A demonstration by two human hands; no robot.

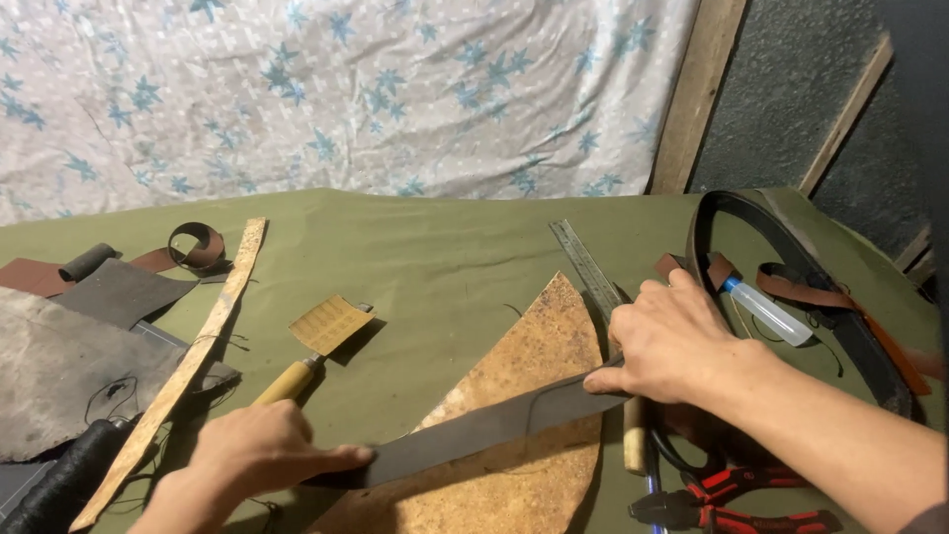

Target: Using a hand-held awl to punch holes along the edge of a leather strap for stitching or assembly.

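We see no labels, signs or screens; the only package is a small clear plastic bottle (770,312) with a blue cap, lying on the green surface (415,257) at right.

A long dark leather strap (484,427) lies across a tan, rough leather piece (534,356) on the green cloth-covered surface (415,247); a steel ruler (588,267) lies behind, red-handled pliers (732,499) to the right.

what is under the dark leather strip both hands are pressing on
Under the dark leather strip lies a tan, speckled leather piece on the green cloth. The part beneath the strip and the right hand is hidden.
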